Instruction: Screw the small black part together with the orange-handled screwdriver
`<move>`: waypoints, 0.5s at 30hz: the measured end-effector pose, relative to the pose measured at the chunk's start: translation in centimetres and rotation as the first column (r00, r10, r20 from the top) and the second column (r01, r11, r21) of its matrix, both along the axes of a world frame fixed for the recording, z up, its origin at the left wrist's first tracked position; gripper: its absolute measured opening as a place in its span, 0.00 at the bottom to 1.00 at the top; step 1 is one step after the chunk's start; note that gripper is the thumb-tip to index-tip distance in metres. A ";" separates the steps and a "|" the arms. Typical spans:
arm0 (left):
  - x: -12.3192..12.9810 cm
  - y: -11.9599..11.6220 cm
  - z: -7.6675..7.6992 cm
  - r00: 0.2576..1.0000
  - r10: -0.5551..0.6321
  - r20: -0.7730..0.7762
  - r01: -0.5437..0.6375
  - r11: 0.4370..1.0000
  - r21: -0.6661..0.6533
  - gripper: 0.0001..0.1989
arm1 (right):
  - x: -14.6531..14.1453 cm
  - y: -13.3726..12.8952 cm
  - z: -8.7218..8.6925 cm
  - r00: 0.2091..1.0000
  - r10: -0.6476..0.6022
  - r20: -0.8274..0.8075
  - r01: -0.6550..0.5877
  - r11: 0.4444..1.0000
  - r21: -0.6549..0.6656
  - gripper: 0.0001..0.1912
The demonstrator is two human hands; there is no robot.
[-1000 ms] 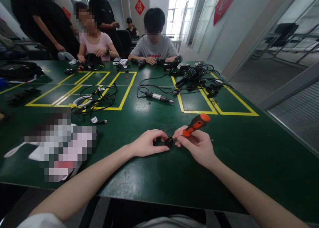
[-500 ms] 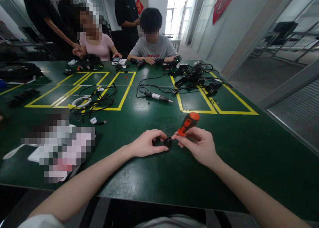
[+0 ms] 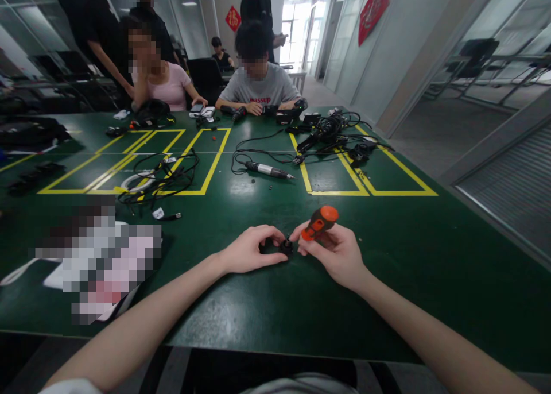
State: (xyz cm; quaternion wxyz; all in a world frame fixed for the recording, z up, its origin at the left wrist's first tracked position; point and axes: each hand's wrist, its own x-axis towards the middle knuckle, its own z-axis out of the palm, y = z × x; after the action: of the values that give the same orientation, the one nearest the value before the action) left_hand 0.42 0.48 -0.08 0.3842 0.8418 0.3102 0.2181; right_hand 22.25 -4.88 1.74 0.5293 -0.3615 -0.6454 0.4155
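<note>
On the green table (image 3: 241, 308), my left hand (image 3: 253, 249) curls its thumb and fingers around a small round black part (image 3: 286, 246). A thin upright piece sticks up from the part's top; its details are too small to make out. My right hand (image 3: 336, 250) grips a screwdriver (image 3: 321, 221) with an orange and black handle, tilted with its butt end up and to the right. The right fingertips are close beside the black part. The screwdriver's shaft and tip are hidden by the fingers.
Beyond my hands lies a corded pen-shaped electric screwdriver (image 3: 269, 170). Black cables (image 3: 191, 173) coil at the left, and a cable heap (image 3: 329, 132) lies at the back right. A blurred pink item (image 3: 124, 262) rests at the left. Two people sit across the table; others stand behind.
My right hand and the screwdriver have shifted slightly left and the handle leans a little lower. The left hand keeps its hold on the black part. The camera view has shifted slightly.
</note>
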 end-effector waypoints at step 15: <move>-0.1 0.0 0.1 1.000 0.003 -0.018 -0.003 1.000 -0.001 0.14 | -0.5 0.5 -0.8 0.981 0.089 -0.175 -0.101 0.993 -0.062 0.14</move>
State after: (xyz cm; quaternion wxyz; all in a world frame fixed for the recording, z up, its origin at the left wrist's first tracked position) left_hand 0.37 0.51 0.01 0.3816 0.8431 0.3147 0.2110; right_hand 21.77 -4.38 0.92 0.5493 -0.3115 -0.5989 0.4925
